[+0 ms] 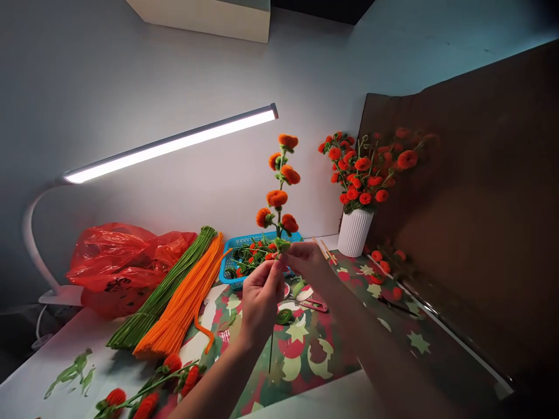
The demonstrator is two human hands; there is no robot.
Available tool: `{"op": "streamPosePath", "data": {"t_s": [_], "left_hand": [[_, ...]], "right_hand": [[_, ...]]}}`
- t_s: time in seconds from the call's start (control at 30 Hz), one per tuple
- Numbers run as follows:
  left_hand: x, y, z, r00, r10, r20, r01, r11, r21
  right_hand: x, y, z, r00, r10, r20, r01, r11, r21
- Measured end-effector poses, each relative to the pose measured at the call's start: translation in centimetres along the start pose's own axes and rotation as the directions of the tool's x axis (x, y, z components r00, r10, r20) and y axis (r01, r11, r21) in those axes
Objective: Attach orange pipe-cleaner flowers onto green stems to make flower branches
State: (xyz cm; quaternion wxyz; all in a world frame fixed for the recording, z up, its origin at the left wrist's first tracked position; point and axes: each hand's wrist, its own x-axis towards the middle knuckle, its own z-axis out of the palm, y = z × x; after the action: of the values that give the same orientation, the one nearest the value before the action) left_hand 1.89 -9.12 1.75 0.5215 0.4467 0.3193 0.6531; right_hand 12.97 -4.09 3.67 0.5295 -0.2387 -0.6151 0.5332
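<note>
Left hand (261,298) & right hand (308,261) raised over table (52,349), fingertips meeting. Each grip pinched shut on lower stem of green pipe-cleaner sprig w/ fuzzy orange pom flowers (279,198). Sprig held upright, in front of blue plastic basket (227,269).

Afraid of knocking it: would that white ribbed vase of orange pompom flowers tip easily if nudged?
Probably: the white ribbed vase is narrow, its orange pompom bouquet spreads wider. The flowers look light, which may help.
</note>
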Motion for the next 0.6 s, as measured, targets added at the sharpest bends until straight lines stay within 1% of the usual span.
{"op": "streamPosePath", "data": {"t_s": [0.03, 0.07, 0.1, 0.13, 0.17, 0.2, 0.3, 0.43, 0.5, 0.53, 0.57, 0.6], "left_hand": [[0.05, 0.16, -0.13, 0.993, -0.091, 0.069, 0.097, 0.991, -0.088], [0.12, 0.34, -0.26, 0.970, -0.186, 0.156, 0.212, 0.962, -0.172], [0.19, 0.49, -0.40, 0.933, -0.264, 0.244, 0.322, 0.915, -0.241], [0.25, 0.60, -0.53, 0.894, -0.315, 0.319, 0.409, 0.863, -0.296], [0.30, 0.65, -0.64, 0.864, -0.340, 0.372, 0.467, 0.816, -0.339], [0.33, 0.64, -0.72, 0.845, -0.348, 0.406, 0.501, 0.780, -0.375], [0.32, 0.47, -0.78, 0.824, -0.341, 0.452, 0.537, 0.725, -0.432], [0.19, 0.55, -0.57, 0.822, -0.313, 0.476, 0.532, 0.721, -0.443], [0.14, 0.71, -0.43, 0.816, -0.323, 0.480, 0.530, 0.749, -0.398], [0.11, 0.77, -0.36, 0.817, -0.337, 0.469, 0.521, 0.780, -0.347], [0.08, 0.78, -0.30, 0.832, -0.345, 0.434, 0.488, 0.827, -0.280], [0.03, 0.75, -0.25, 0.867, -0.333, 0.370, 0.425, 0.883, -0.199]], "right_hand": [[-0.08, -0.06, -0.05, 0.999, 0.003, 0.033, -0.004, 1.000, 0.016], [-0.14, -0.07, -0.13, 0.997, 0.016, 0.078, -0.020, 0.999, 0.046], [-0.18, -0.03, -0.24, 0.992, 0.034, 0.123, -0.045, 0.995, 0.086], [-0.19, 0.04, -0.34, 0.986, 0.056, 0.158, -0.076, 0.990, 0.123], [-0.19, 0.13, -0.41, 0.981, 0.077, 0.179, -0.105, 0.983, 0.149], [-0.17, 0.22, -0.46, 0.979, 0.093, 0.183, -0.124, 0.979, 0.163], [-0.13, 0.35, -0.40, 0.988, 0.095, 0.124, -0.113, 0.982, 0.149], [-0.24, 0.11, -0.10, 0.994, 0.081, 0.067, -0.090, 0.986, 0.143], [-0.32, -0.11, -0.05, 0.996, 0.075, 0.051, -0.081, 0.988, 0.131], [-0.33, -0.23, -0.07, 0.997, 0.066, 0.037, -0.070, 0.990, 0.124], [-0.34, -0.34, -0.11, 0.998, 0.052, 0.017, -0.054, 0.992, 0.112], [-0.33, -0.45, -0.14, 0.999, 0.034, -0.009, -0.033, 0.995, 0.091]]}}
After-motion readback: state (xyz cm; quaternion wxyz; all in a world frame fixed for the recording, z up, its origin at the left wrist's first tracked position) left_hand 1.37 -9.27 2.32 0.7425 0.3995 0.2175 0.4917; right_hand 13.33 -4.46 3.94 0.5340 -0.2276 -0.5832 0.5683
